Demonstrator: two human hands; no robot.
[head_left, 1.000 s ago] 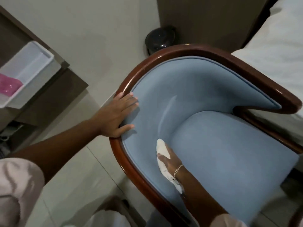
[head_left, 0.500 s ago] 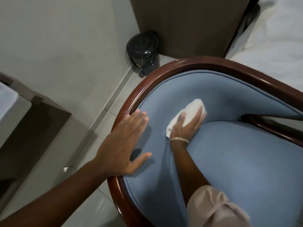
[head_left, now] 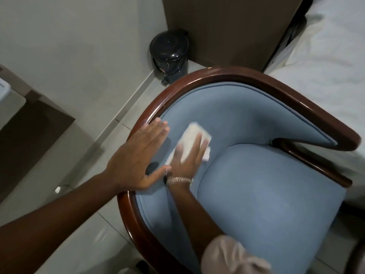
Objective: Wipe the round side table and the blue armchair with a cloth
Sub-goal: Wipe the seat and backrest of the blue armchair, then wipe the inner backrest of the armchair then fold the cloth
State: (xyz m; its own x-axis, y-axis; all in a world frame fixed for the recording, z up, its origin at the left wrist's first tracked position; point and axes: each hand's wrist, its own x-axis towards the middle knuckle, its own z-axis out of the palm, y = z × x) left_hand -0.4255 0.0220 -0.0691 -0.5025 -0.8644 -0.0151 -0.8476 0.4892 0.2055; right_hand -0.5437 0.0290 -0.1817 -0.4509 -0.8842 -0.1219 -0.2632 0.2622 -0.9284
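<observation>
Head view, the only one I have. I am on the armchair step: the blue armchair [head_left: 256, 194] fills the lower right, and I take it as my landmark. My right hand [head_left: 185, 161] lies flat on the white cloth [head_left: 194, 135], fingers spread over it and pressing it against the inner left side of the padded back, just above the seat cushion. So that grip is pressing down on the cloth, not pinching it. My left hand [head_left: 138, 155] is open and flat, fingers together, braced over the armchair's left wooden rim [head_left: 126, 210] and padding, just beside the right hand, thumb nearly touching it. It holds nothing.

The round side table is not in frame, so I cannot tell whether it is done. Behind the armchair a small black bin [head_left: 169, 54] stands on the floor by the wall; a bed [head_left: 325, 66] is to the armchair's right.

Judgement: mid-wipe on the backrest. Next move calls for sweeping the cloth along the curved back toward the far right arm, keeping even pressure, then covering the seat and wooden rim. The left hand should keep clear of the cloth's path.
</observation>
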